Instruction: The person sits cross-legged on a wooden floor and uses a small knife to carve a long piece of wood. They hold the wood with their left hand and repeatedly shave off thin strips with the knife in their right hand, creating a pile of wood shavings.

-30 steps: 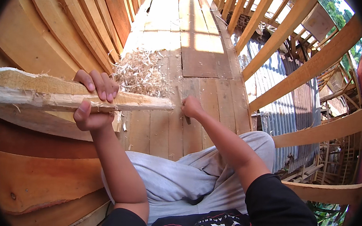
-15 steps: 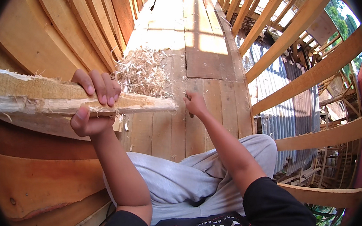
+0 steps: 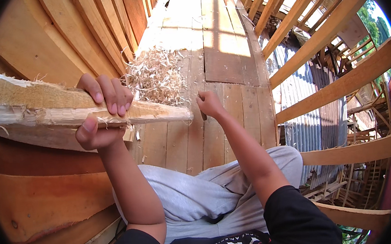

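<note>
the left hand (image 3: 100, 137), left of centre, is wrapped firmly round a long piece of wood (image 3: 41, 112), which runs from the left edge of the frame to a tapered end near the centre. just right of that tip, the right hand (image 3: 210, 104) is clenched on a narrow brown tool (image 3: 204, 115), mostly hidden. above, wood shavings (image 3: 159, 76) lie heaped on the plank floor (image 3: 226, 70).

Two hands (image 3: 101, 137) (image 3: 209, 104), one timber (image 3: 55, 111), one handle (image 3: 204, 115), one shavings pile (image 3: 156, 76).
</note>
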The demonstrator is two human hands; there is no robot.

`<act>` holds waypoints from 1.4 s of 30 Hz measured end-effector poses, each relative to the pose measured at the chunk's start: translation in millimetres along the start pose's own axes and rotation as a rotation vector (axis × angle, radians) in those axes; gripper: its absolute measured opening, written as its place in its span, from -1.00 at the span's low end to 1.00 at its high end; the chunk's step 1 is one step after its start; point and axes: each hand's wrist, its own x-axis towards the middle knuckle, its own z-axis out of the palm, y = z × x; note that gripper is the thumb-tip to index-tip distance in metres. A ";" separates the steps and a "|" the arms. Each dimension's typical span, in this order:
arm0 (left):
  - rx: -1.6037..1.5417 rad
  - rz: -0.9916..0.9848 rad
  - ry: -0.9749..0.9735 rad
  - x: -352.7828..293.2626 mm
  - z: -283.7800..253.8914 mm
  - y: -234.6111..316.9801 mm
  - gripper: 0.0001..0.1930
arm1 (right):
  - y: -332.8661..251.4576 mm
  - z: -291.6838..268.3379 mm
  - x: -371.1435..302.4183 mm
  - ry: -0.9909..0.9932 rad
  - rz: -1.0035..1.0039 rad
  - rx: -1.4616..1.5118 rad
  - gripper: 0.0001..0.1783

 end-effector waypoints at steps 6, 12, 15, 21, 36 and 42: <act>-0.002 -0.013 -0.003 0.2 0.5 -1.3 -0.62 | 4.7 4.7 4.9 -0.136 0.010 -0.144 -0.70; 0.062 -0.015 0.041 1.0 5.2 -0.8 -0.59 | 1.3 0.4 35.1 0.148 0.095 0.178 -0.56; 0.047 -0.018 0.018 1.6 2.7 -2.4 -0.60 | 15.3 -6.3 72.9 0.252 0.099 0.047 -0.57; 0.017 -0.022 0.031 2.2 -2.5 -7.0 -0.60 | 19.8 -16.9 122.0 0.164 0.150 -0.083 -0.66; -0.019 -0.018 0.017 4.8 -8.4 -14.1 -0.61 | 9.6 -17.1 177.3 -0.098 0.198 0.248 -0.63; 0.019 -0.028 0.063 3.5 -10.0 -12.3 -0.61 | -12.9 -29.0 165.6 -0.405 0.235 0.271 -0.55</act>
